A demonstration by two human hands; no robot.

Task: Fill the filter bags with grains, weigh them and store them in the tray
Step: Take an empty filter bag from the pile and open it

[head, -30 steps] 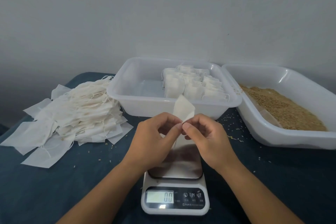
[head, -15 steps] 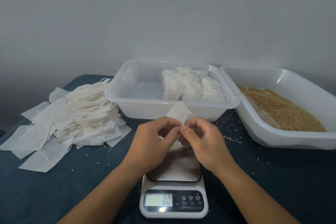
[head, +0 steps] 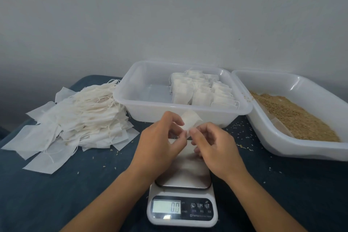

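Note:
An empty white filter bag (head: 190, 120) is pinched between my left hand (head: 160, 143) and my right hand (head: 214, 149), above the far edge of the kitchen scale (head: 181, 207). The scale's display reads 0.0 and its steel plate carries nothing. Behind my hands stands a clear storage tray (head: 131, 100) with several filled bags (head: 203, 90) packed in its right half. To the right, a white tub (head: 301, 150) holds brown grains (head: 293, 117).
A loose heap of empty filter bags (head: 75, 122) with strings lies on the dark blue table (head: 56, 194) at the left. Stray grains are scattered on the cloth between the scale and the tub. A pale wall rises close behind the trays.
The bag's upper part has dropped lower and folded between my fingertips. Both hands stay together over the scale, fingers shifting slightly on the bag.

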